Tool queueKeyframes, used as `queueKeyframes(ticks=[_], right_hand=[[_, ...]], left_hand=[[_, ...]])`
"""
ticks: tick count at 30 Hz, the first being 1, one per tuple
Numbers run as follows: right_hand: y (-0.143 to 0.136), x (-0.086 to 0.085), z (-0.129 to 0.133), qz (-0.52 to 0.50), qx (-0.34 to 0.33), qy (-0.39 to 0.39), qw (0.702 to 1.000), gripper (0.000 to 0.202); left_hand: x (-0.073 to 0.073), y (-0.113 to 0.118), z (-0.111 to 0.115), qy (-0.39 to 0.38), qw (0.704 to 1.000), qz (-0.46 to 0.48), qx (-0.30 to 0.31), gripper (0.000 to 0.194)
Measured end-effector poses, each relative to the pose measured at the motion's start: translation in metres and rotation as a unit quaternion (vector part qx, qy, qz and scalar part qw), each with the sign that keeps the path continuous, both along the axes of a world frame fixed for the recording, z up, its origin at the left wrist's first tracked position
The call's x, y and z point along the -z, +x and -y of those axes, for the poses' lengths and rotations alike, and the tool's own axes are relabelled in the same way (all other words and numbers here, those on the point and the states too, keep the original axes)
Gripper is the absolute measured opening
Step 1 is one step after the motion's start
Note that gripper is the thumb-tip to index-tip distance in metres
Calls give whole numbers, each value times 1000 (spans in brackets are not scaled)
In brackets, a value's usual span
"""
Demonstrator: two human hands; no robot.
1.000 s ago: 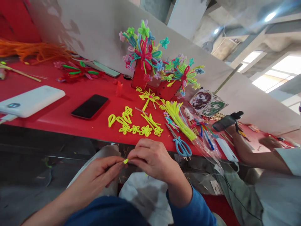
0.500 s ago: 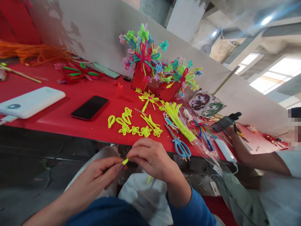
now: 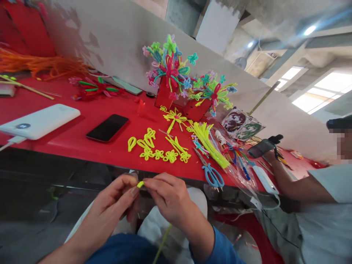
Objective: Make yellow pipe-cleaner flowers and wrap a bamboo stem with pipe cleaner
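In front of the table edge, my left hand (image 3: pixel 114 203) pinches a yellow pipe cleaner (image 3: pixel 140 184) between thumb and fingers. My right hand (image 3: pixel 172 200) grips the same piece from the other side, fingertips almost touching the left ones. Most of the piece is hidden by my fingers; a yellow length hangs below my right hand over my lap. On the red table (image 3: pixel 110 152) just beyond lie yellow pipe-cleaner flowers (image 3: pixel 170 156), a few loops (image 3: pixel 132 143) and short straight stems (image 3: pixel 177 145). Blue-handled scissors (image 3: pixel 211 174) rest by the edge.
A bundle of yellow pipe cleaners (image 3: pixel 210 143) lies right of the flowers. A phone (image 3: pixel 107 127) and white power bank (image 3: pixel 41 121) are on the left. Colourful pipe-cleaner bouquets (image 3: pixel 172 69) stand at the back. At right, another person's arm (image 3: pixel 288 183) rests near a dark device (image 3: pixel 261 147).
Both hands have shifted slightly left with the pipe cleaner still pinched between them. More of its hanging length shows below my right hand. The view has moved a little.
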State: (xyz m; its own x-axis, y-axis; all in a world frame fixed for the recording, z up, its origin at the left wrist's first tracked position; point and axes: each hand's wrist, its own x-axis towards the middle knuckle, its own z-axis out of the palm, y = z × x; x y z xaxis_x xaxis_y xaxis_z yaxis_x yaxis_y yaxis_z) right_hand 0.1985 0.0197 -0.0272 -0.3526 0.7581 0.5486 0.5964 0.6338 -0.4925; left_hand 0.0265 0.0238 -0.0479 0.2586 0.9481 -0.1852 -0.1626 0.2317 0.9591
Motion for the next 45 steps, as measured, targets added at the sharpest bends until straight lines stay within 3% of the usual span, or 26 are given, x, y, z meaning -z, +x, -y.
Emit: queueKeyframes(ticks=[5,10,14,23,34,39,45], right_hand=[[-9,-4,6,104,22,-44,993,31],[-19,8,4,154,39,-88,983,23],[-20,10,2,198,46,-107,973,15],[-7,-13,4,276,16,-88,957,11],[-6,5,2,256,28,-8,966,15],[-4,3,2,282,27,-5,959,13],[-1,-5,0,331,-10,-20,943,12]], left_hand=[[3,1,-4,-30,997,26,-67,43],[4,5,-7,-61,992,21,-106,45],[3,5,-7,-59,995,-4,-82,41],[0,3,-11,-43,999,-20,-3,38],[7,1,-11,-73,997,-14,-17,42],[8,1,-12,-25,997,-67,-21,41],[14,-1,-11,140,966,-218,10,29]])
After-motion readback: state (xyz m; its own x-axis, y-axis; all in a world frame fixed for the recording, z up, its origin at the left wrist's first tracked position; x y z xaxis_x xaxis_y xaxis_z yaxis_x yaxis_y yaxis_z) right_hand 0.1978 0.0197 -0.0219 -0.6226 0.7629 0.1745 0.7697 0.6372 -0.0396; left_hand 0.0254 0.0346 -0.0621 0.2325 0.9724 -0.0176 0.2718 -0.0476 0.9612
